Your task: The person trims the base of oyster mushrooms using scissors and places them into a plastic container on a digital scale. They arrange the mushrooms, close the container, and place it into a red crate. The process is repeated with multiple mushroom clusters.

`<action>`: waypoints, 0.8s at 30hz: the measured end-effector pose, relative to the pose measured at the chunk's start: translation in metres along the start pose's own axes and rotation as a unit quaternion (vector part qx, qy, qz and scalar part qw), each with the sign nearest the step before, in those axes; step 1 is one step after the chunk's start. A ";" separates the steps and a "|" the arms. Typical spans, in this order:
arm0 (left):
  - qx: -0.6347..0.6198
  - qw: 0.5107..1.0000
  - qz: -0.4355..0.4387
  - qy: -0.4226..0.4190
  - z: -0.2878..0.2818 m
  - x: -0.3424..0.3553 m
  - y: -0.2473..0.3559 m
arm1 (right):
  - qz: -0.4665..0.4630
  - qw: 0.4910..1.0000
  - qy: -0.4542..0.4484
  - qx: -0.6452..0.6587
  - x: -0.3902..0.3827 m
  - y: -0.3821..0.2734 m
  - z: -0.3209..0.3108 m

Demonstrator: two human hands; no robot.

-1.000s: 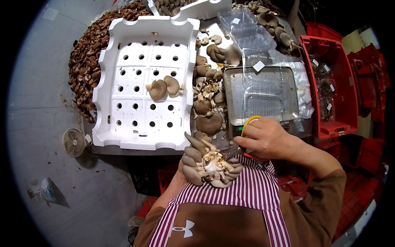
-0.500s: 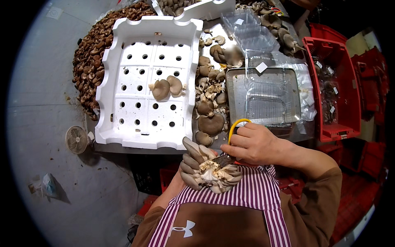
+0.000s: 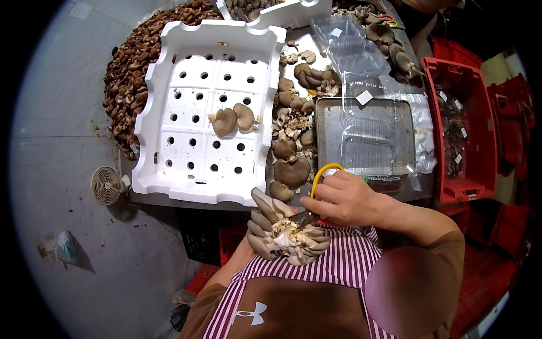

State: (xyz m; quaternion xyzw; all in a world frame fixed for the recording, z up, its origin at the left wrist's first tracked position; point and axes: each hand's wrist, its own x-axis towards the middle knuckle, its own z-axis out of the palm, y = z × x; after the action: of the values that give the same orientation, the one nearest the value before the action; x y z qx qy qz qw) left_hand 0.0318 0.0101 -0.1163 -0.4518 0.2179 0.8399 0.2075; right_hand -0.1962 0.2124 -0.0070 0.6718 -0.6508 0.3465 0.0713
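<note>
A cluster of grey oyster mushrooms [image 3: 289, 240] is held stem side up in front of my apron. My left hand [image 3: 245, 248] grips it from beneath and is mostly covered by the caps. Above the cluster's right side, my right hand [image 3: 347, 198] is closed on a pair of scissors [image 3: 317, 179] with a yellow handle loop. Their dark blades reach into the pale stem base. Two joined oyster mushrooms [image 3: 234, 120] lie in the white foam crate [image 3: 203, 191] beyond. Loose oyster mushrooms [image 3: 292, 171] are spread along the crate's right side.
A metal tray [image 3: 411, 135] with clear plastic containers [image 3: 367, 133] stands at the right. More clear containers [image 3: 344, 45] are stacked behind it. Farther right is a red crate [image 3: 466, 195] of packs. Brown mushrooms [image 3: 127, 85] are heaped at the left, near a small fan [image 3: 106, 185].
The view has shifted slightly, so the table things sit a little farther right. My hands, the cluster and the scissors stay in nearly the same pose.
</note>
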 end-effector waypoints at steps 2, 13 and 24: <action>0.033 0.999 0.019 0.018 0.008 -0.006 0.007 | -0.008 1.000 -0.008 0.011 -0.003 0.000 0.003; 0.803 0.316 0.413 0.290 0.103 0.002 0.045 | 0.100 0.994 -0.033 0.011 -0.022 0.026 0.028; 0.879 0.014 0.412 0.241 0.106 0.016 0.095 | 0.175 0.981 -0.085 0.002 -0.014 0.057 0.035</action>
State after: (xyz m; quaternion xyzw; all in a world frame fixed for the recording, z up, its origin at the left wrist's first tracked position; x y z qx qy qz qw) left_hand -0.0988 -0.0071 -0.0600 0.0638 0.9770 -0.2033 0.0019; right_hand -0.2346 0.1971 -0.0615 0.5749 -0.7610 0.2969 -0.0470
